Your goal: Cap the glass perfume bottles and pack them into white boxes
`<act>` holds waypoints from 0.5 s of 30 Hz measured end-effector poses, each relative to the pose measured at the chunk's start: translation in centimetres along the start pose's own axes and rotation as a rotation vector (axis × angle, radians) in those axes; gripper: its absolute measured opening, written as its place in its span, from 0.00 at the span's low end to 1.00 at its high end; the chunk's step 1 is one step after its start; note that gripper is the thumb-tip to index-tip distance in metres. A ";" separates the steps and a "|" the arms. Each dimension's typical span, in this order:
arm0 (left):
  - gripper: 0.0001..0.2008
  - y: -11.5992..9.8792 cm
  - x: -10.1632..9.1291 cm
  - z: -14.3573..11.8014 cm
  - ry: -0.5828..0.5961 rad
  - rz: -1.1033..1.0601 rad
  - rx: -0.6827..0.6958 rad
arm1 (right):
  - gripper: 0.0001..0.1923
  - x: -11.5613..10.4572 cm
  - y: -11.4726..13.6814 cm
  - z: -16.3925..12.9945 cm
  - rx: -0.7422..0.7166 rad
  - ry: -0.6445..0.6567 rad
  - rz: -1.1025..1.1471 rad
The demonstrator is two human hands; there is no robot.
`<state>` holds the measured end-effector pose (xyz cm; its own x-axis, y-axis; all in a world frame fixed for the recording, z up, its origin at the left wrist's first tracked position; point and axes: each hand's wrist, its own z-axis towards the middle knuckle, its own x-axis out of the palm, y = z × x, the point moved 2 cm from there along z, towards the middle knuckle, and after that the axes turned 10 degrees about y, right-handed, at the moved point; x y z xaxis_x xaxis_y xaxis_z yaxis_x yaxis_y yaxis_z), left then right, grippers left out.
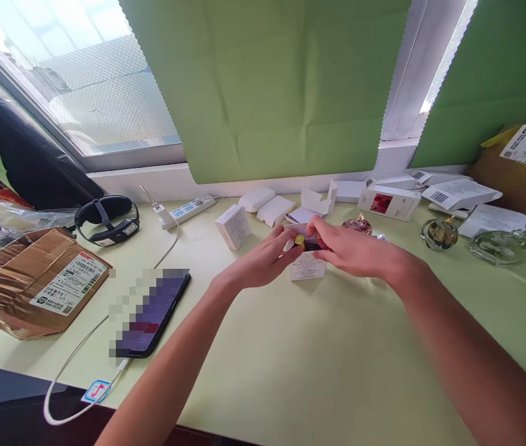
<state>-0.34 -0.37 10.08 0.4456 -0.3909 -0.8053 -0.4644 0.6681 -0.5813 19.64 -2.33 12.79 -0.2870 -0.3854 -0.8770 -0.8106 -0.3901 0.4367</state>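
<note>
Head view: your left hand (267,257) and right hand (346,248) met over a small white box (308,267) standing mid-surface (318,359), both grips pinching a dark little bottle with a gold cap (300,241) at the box's top. A phone (151,313) on its white cable (72,365) lay left of your forearm, beside a brown carton (35,282); more white boxes (233,226) and glass ornaments (439,233) sat along the far edge.

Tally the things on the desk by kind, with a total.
Small white boxes: about 10, some overlapping
Glass bottles: 3
Cardboard parcels: 2
Phone: 1
Power strip: 1
Headband: 1
Total: about 18
</note>
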 end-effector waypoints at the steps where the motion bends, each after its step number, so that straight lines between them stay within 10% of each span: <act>1: 0.13 -0.1 0.3 0.1 -0.031 -0.039 0.011 | 0.08 -0.1 -0.2 -0.1 -0.011 -0.002 0.013; 15: 0.14 1.5 5.8 0.1 -0.574 -0.317 -0.073 | 0.18 -2.9 -2.6 -2.1 -0.076 -0.017 0.329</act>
<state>1.62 -1.58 4.59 0.8975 -0.1482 -0.4155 -0.2852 0.5235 -0.8028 23.67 -1.89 14.60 -0.5356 -0.4874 -0.6896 -0.6331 -0.3087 0.7099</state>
